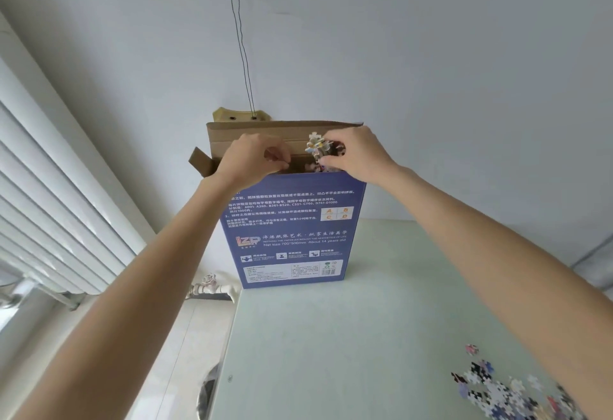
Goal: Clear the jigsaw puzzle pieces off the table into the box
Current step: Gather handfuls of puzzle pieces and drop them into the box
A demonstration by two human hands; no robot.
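The box point(292, 233) was stood upright on end at the far edge of the worktop point(348, 336), its brown top flap folded back and its mouth open. A clump of puzzle pieces point(317, 147) was held over that mouth, pinched in the curled fingers of the right hand point(355, 154). The left hand point(255, 157) was curled at the edge of the opening, apparently gripping the rim to keep it open, though the exact hold could not be made out. A few pieces were glimpsed just inside the mouth.

The task was judged partly done: a scatter of loose pieces point(504, 393) was left lying at the near right of the worktop, well apart from the box, so more handfuls were needed.

On the blue face, the logo "LZP" was read, with "Net size 700*500mm About 14 years old", section codes such as "A001-A260" and "1000", a grid lettered A, B, C, D, and Chinese text too small to be transcribed reliably. A barcode label was seen near the bottom.
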